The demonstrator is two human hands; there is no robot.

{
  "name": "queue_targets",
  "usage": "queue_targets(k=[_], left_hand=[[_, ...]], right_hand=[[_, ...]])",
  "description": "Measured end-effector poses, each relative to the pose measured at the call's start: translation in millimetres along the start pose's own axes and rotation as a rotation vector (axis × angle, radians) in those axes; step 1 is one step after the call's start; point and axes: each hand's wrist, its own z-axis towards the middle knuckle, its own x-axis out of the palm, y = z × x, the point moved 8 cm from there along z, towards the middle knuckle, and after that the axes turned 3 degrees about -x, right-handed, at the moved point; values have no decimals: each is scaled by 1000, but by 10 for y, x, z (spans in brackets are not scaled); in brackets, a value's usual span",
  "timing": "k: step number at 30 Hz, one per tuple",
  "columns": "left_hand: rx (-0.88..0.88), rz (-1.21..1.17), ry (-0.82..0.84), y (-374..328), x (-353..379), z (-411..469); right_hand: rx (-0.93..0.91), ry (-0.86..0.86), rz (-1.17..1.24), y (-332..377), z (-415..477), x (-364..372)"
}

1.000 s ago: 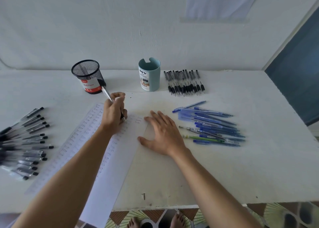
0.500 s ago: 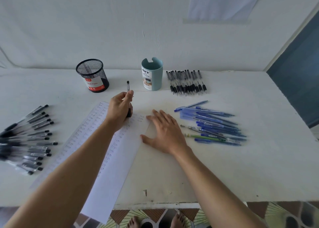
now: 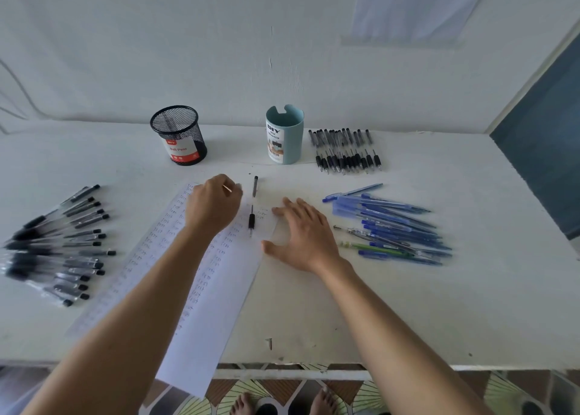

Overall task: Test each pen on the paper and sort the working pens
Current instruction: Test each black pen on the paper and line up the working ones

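Observation:
A long paper strip covered in small scribbles lies slanted across the table's middle. A pen with a clear barrel and black grip lies loose on the strip's far end, tip toward me. My left hand hovers just left of that pen with fingers curled, and I see no pen in it. My right hand rests flat with fingers spread, pressing the strip's right edge. Several black pens are fanned out at far left. Several blue pens lie to the right.
A black mesh cup and a teal holder stand at the back by the wall. Several black pens lie in a row right of the holder. The table's front edge is near me, with my bare feet below.
My left hand held the pen against the paper and has let it go. The pen now lies on the strip to the right of that hand. My right hand has stayed put.

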Motion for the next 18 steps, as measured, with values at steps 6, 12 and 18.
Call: queue_targets(k=[6, 12, 18], left_hand=[[121, 331, 77, 291, 148, -32], [134, 365, 144, 422, 260, -37], [126, 370, 127, 400, 242, -42]], right_hand=[[140, -140, 138, -7, 123, -100], [271, -249, 50, 148, 271, -130], [278, -238, -20, 340, 383, -63]])
